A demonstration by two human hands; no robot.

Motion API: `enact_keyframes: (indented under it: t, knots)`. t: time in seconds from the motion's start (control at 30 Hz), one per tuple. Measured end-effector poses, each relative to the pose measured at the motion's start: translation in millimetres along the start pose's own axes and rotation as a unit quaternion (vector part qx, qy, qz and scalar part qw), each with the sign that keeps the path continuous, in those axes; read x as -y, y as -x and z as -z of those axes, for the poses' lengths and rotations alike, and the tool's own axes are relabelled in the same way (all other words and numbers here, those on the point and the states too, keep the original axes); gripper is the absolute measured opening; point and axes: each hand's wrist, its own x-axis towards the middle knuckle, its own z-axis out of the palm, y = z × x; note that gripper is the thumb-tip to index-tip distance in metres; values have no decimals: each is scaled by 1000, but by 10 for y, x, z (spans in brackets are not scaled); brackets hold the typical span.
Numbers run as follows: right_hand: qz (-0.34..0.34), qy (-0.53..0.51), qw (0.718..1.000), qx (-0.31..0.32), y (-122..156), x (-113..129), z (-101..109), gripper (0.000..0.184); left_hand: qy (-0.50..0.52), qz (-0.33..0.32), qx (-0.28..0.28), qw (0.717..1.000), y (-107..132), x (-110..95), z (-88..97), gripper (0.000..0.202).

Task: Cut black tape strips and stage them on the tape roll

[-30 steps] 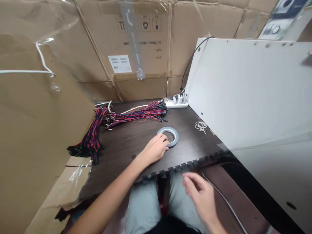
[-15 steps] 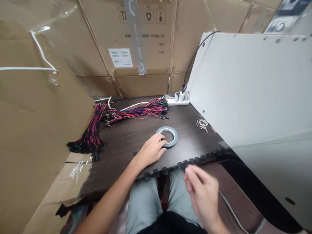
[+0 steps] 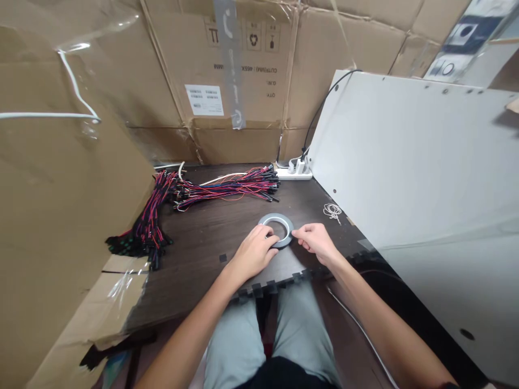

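A grey roll of tape point(image 3: 288, 223) with a white core lies on the dark wooden table in front of me. My left hand point(image 3: 253, 253) grips its left side, fingers curled over the ring into the hole. At the roll's right edge, my right hand point(image 3: 317, 241) is closed in a pinch, fingertips touching the tape; the bit between them is too small to make out. Short black tape pieces point(image 3: 271, 286) line the table's front edge below my hands. One small black piece point(image 3: 223, 258) is on the tabletop left of my left hand.
Red, blue and black wire bundles point(image 3: 231, 188) lie at the back, with more wires point(image 3: 150, 216) at the left. A white power strip point(image 3: 290, 175) sits at the back wall. A coiled white cord point(image 3: 332, 211) is near the white panel point(image 3: 405, 156). Cardboard point(image 3: 259, 108) walls the back.
My right hand has moved forward and up from above my lap to the right edge of the tape roll. The left hand stays on the roll. The view has shifted slightly.
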Motion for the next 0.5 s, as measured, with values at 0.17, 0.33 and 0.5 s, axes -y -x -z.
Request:
enact_keyframes:
  t: [0.17,0.33,0.5]
  knots:
    - [13,44,999,17,-30,-27,5,29,-5,3,5,1000,-12,-9,3,18]
    - [-8,153,986,63,-100,119,113,34,-28,11,-13,999,-56,-77,-38,24]
    - [60,313,948,5,127,202,274,51,-44,27,-35,998,-88,-116,-100,16]
